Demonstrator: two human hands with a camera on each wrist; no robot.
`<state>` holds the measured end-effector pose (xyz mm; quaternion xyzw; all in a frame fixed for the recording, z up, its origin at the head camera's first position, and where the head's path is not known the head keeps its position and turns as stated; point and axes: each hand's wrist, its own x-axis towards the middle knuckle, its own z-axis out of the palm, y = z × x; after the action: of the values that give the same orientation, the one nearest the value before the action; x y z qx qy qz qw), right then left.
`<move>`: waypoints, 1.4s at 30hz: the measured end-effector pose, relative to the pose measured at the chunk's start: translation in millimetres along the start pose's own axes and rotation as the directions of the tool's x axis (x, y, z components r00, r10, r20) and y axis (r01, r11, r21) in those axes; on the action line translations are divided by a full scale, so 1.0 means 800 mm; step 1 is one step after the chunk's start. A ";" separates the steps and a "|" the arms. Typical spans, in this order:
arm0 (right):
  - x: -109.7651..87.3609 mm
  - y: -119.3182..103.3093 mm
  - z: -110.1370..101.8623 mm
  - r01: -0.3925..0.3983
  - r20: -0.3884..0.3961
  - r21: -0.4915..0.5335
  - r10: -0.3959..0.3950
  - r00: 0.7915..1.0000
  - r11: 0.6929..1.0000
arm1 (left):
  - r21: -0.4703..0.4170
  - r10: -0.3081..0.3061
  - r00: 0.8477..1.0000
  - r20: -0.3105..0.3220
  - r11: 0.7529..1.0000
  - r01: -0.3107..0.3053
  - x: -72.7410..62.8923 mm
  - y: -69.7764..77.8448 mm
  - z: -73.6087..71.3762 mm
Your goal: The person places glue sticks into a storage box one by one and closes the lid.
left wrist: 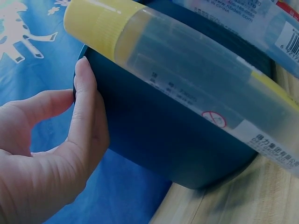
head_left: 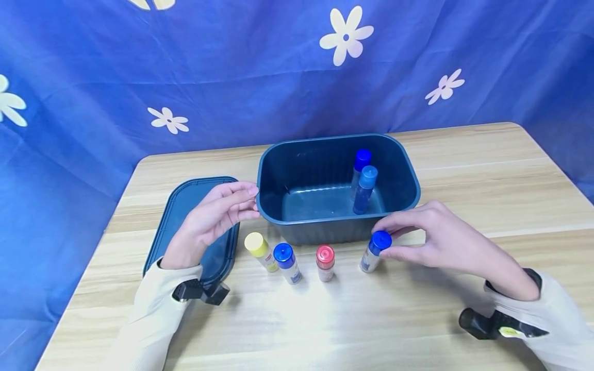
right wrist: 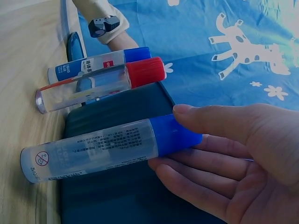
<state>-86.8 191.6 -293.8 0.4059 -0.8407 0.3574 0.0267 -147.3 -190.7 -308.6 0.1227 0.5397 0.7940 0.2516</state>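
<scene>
My right hand pinches the blue cap of a clear liquid glue bottle, thumb on one side and fingers on the other. This bottle stands upright in front of a dark teal plastic bin. At the bin's left end, my left hand pinches the rim between thumb and fingers, as the left wrist view shows. Inside the bin, toward the right, stand two blue-capped glue bottles. To the left along the bin's front are a red-capped bottle, another blue-capped bottle and a yellow-capped bottle.
A teal lid lies on the wooden table to the left, partly beneath my left hand and wrist. Behind the table hangs a blue cloth with white flowers.
</scene>
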 end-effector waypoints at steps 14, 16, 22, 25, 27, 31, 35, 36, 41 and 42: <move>0.000 -0.005 -0.005 0.014 -0.023 0.037 -0.014 1.000 0.999 | 0.002 -0.012 1.000 -0.019 1.000 0.012 -0.001 0.002 0.001; 0.001 -0.006 -0.005 0.022 -0.024 0.035 -0.021 0.999 0.999 | -0.003 -0.012 1.000 -0.022 1.000 0.012 -0.001 0.003 0.001; 0.000 -0.012 -0.007 0.032 -0.034 0.038 -0.031 0.999 0.999 | 0.005 -0.007 1.000 -0.019 1.000 0.007 -0.002 0.002 0.001; -0.002 -0.016 -0.011 0.045 -0.052 0.030 -0.044 0.998 0.999 | 0.008 -0.012 1.000 -0.019 1.000 0.012 -0.001 0.002 0.002; -0.002 -0.019 -0.016 0.044 -0.068 0.014 -0.043 0.997 0.999 | 0.011 -0.014 1.000 -0.021 1.000 0.014 -0.001 0.002 0.002; -0.001 -0.027 -0.028 0.047 -0.085 -0.010 -0.047 0.995 0.999 | 0.011 -0.012 1.000 -0.016 1.000 0.012 -0.001 0.002 0.000; 0.004 -0.035 -0.037 0.081 -0.102 -0.019 -0.083 0.991 0.996 | 0.007 -0.013 1.000 -0.012 1.000 0.013 -0.001 0.003 0.000; 0.005 -0.037 -0.040 0.082 -0.105 -0.021 -0.084 0.991 0.996 | 0.004 -0.015 1.000 -0.012 1.000 0.015 -0.001 0.003 0.000; 0.009 -0.038 -0.047 0.117 -0.127 -0.020 -0.119 0.985 0.993 | -0.004 -0.021 1.000 -0.013 1.000 0.021 0.000 0.003 0.000; 0.009 -0.036 -0.048 0.128 -0.133 -0.026 -0.130 0.983 0.991 | -0.005 -0.021 1.000 -0.013 1.000 0.021 0.000 0.002 0.001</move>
<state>-80.6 198.4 -246.2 0.4344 -0.8120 0.3739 0.1099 -147.3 -191.1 -306.6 0.1114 0.5406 0.7933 0.2567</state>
